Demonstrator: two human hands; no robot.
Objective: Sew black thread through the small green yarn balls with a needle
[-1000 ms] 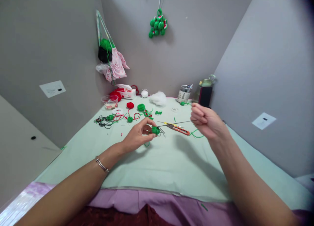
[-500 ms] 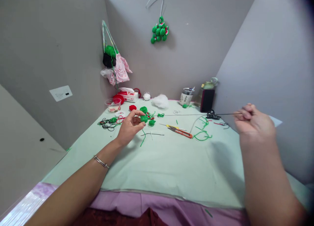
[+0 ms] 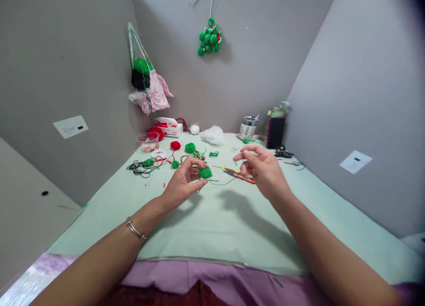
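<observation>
My left hand (image 3: pixel 184 182) pinches a small green crocheted ball (image 3: pixel 205 173) between thumb and fingers, above the table. From the ball a dark thread (image 3: pixel 221 184) runs slack toward my right hand (image 3: pixel 260 169). That hand is raised with bent fingers, and the thread passes in among them; a needle cannot be made out. Below and behind its fingertips lie orange-handled thread snips (image 3: pixel 247 179) and a yellow-handled tool (image 3: pixel 229 169). Just beyond my left hand are a green yarn ball (image 3: pixel 190 147) and another green piece (image 3: pixel 175 164) with red yarn.
Tangled black cord (image 3: pixel 139 169) and a clear plastic bowl (image 3: pixel 148 141) are at left. White stuffing (image 3: pixel 213 135), a pen tin (image 3: pixel 247 129), a dark phone-like slab (image 3: pixel 275 132) and a black claw clip (image 3: pixel 283 152) stand farther back. Green crocheted pieces (image 3: pixel 210 38) hang on the grey partition.
My right hand has come from far right in to the middle, and the taut thread has gone slack. My left hand has brought the green ball slightly closer and lower. The view has shifted.
</observation>
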